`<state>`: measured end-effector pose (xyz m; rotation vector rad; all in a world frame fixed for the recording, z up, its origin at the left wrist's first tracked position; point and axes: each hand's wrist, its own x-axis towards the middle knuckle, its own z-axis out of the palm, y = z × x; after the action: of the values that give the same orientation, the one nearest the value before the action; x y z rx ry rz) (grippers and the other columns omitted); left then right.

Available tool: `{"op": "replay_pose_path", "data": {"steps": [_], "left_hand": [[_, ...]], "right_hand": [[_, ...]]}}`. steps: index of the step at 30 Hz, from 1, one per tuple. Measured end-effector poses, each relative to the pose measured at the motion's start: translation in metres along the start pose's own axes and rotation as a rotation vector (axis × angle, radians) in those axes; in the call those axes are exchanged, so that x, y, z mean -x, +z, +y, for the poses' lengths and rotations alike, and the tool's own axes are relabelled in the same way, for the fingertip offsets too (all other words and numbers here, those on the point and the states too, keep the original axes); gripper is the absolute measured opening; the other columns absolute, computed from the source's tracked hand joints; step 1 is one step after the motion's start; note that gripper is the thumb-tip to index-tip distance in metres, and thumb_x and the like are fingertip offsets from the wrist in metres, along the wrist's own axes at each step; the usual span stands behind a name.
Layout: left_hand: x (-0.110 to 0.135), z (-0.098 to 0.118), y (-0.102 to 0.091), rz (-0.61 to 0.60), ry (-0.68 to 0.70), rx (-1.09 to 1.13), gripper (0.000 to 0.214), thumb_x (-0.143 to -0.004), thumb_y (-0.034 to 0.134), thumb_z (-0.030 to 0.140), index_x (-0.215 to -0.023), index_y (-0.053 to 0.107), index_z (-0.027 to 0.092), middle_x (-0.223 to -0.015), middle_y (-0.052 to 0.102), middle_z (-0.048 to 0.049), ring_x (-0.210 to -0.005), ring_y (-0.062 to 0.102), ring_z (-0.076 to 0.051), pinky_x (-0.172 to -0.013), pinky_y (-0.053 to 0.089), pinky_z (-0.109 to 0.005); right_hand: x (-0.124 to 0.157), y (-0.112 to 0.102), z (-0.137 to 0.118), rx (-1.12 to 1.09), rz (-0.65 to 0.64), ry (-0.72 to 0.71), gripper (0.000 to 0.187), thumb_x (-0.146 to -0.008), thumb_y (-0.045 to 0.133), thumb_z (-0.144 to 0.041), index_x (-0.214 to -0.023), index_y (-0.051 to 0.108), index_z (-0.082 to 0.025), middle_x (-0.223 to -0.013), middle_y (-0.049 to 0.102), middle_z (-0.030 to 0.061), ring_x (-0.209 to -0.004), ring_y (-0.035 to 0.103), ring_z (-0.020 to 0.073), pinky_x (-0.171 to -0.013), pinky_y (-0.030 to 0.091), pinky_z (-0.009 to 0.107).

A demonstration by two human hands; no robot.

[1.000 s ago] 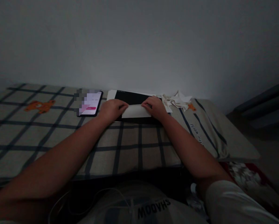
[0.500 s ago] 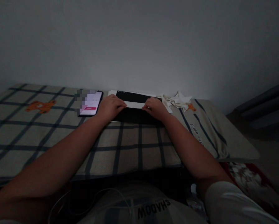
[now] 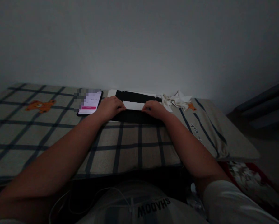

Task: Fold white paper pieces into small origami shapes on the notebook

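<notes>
Between my two hands lies a narrow white strip of paper [image 3: 134, 105], its ends at my fingertips. My left hand [image 3: 111, 107] is closed in a pinch on the strip's left end. At the right end, my right hand [image 3: 155, 109] pinches the same strip, with its fingers curled. Beneath both hands is a flat black sheet [image 3: 138, 97] with a row of small pale marks at its upper left corner. White paper [image 3: 112, 92] shows along its back and left edges. Partly hidden by my wrists is the sheet's near part.
A lit phone [image 3: 90, 102] lies left of my left hand. Crumpled white paper [image 3: 178, 100] sits to the right, by the wall [image 3: 139, 46]. Checked cloth [image 3: 130, 146] covers the table. Below its right end stands a red bin [image 3: 258, 171] with white scraps.
Both hands have lowered slightly toward the black sheet, and more of the white strip's face shows between them. The phone and crumpled paper stay in place.
</notes>
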<state>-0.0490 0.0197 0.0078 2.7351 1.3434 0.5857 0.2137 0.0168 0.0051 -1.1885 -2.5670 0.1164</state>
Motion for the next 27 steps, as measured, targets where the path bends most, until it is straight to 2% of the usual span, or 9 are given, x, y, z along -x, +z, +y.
{"op": "replay_pose_path", "data": {"steps": [5, 9, 16, 19, 22, 25, 27], "left_hand": [[0.000, 0.000, 0.002, -0.032, 0.009, -0.139, 0.030, -0.091, 0.043, 0.036, -0.098, 0.069, 0.022, -0.102, 0.070, -0.0047, -0.098, 0.058, -0.022, -0.084, 0.042, -0.033], [0.000, 0.002, 0.003, -0.021, -0.042, -0.202, 0.036, -0.093, 0.036, 0.034, -0.103, 0.067, 0.019, -0.099, 0.069, -0.0087, -0.094, 0.060, -0.024, -0.078, 0.043, -0.033], [0.001, 0.007, 0.004, 0.019, -0.098, -0.126, 0.036, -0.093, 0.034, 0.033, -0.102, 0.066, 0.019, -0.096, 0.068, -0.0089, -0.091, 0.060, -0.024, -0.076, 0.044, -0.034], [0.002, 0.009, 0.002, 0.056, -0.040, -0.074, 0.033, -0.091, 0.039, 0.036, -0.097, 0.066, 0.018, -0.095, 0.067, -0.0098, -0.093, 0.058, -0.025, -0.080, 0.044, -0.036], [0.002, 0.011, 0.001, 0.040, 0.091, -0.031, 0.028, -0.086, 0.050, 0.040, -0.098, 0.067, 0.020, -0.102, 0.066, -0.0081, -0.100, 0.056, -0.024, -0.087, 0.042, -0.037], [0.002, 0.011, 0.004, -0.016, 0.175, -0.009, 0.028, -0.089, 0.047, 0.036, -0.097, 0.069, 0.021, -0.106, 0.068, -0.0057, -0.102, 0.057, -0.023, -0.090, 0.040, -0.036], [0.000, 0.009, 0.007, -0.037, 0.164, -0.013, 0.030, -0.090, 0.044, 0.035, -0.094, 0.071, 0.022, -0.104, 0.069, -0.0052, -0.100, 0.059, -0.022, -0.089, 0.041, -0.035]], "right_hand": [[0.002, 0.000, 0.001, -0.010, 0.039, 0.033, 0.014, -0.085, 0.059, -0.022, -0.087, 0.071, -0.014, -0.087, 0.069, 0.0083, -0.080, 0.059, 0.0162, -0.072, 0.039, 0.028], [0.004, 0.002, 0.002, -0.032, 0.073, 0.024, 0.018, -0.087, 0.056, -0.025, -0.091, 0.071, -0.016, -0.088, 0.070, 0.0071, -0.080, 0.060, 0.0166, -0.072, 0.039, 0.028], [0.001, 0.007, -0.001, -0.144, 0.127, 0.016, 0.021, -0.088, 0.054, -0.026, -0.097, 0.071, -0.018, -0.094, 0.072, 0.0075, -0.087, 0.063, 0.0181, -0.077, 0.042, 0.029], [0.001, 0.008, -0.002, -0.134, 0.125, -0.003, 0.020, -0.088, 0.054, -0.025, -0.091, 0.071, -0.016, -0.089, 0.071, 0.0079, -0.082, 0.061, 0.0173, -0.075, 0.042, 0.029], [0.002, 0.009, -0.005, -0.124, 0.118, -0.055, 0.017, -0.084, 0.054, -0.020, -0.087, 0.070, -0.014, -0.085, 0.068, 0.0071, -0.078, 0.058, 0.0156, -0.072, 0.041, 0.027], [0.002, 0.008, -0.007, -0.138, 0.102, -0.100, 0.016, -0.082, 0.054, -0.017, -0.087, 0.069, -0.014, -0.083, 0.067, 0.0066, -0.076, 0.057, 0.0148, -0.071, 0.041, 0.026], [0.002, 0.007, -0.007, -0.150, 0.085, -0.094, 0.016, -0.082, 0.054, -0.018, -0.087, 0.069, -0.014, -0.083, 0.067, 0.0064, -0.074, 0.057, 0.0143, -0.070, 0.041, 0.026]]}}
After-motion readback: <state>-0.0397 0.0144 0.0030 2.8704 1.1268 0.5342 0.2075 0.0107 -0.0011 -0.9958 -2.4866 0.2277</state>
